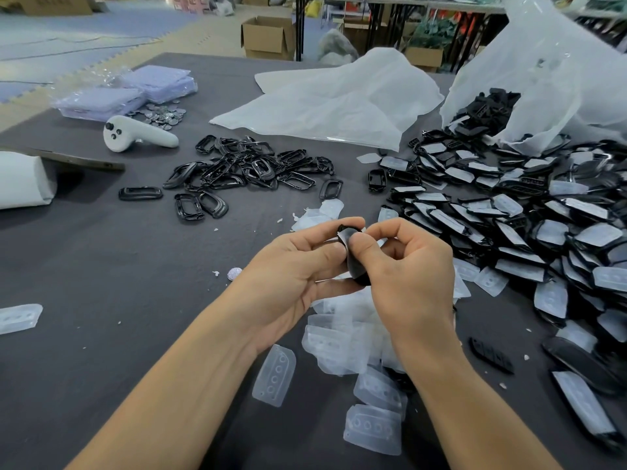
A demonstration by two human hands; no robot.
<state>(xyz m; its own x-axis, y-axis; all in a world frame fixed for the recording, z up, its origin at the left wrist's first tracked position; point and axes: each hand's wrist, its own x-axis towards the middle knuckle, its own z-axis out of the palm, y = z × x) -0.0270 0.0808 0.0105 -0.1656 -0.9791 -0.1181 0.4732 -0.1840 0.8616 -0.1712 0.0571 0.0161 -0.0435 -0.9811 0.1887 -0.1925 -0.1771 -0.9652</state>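
The left hand (291, 269) is gripping the black shell (358, 274) over the table (135, 266), long axis pointing away from the body, while the right hand (407, 273) is pinching the film (343, 236) by its lifted corner at the far end, beside the left thumb.

The black key-fob shell (358, 273) is smooth, glossy plastic under a frosted translucent protective film (342, 237), like the loose films (339, 340) on the matt dark-grey cloth table cover (101, 266), while the black frames (244, 167) are glossy plastic and the white controller (135, 135) is smooth, matt plastic.
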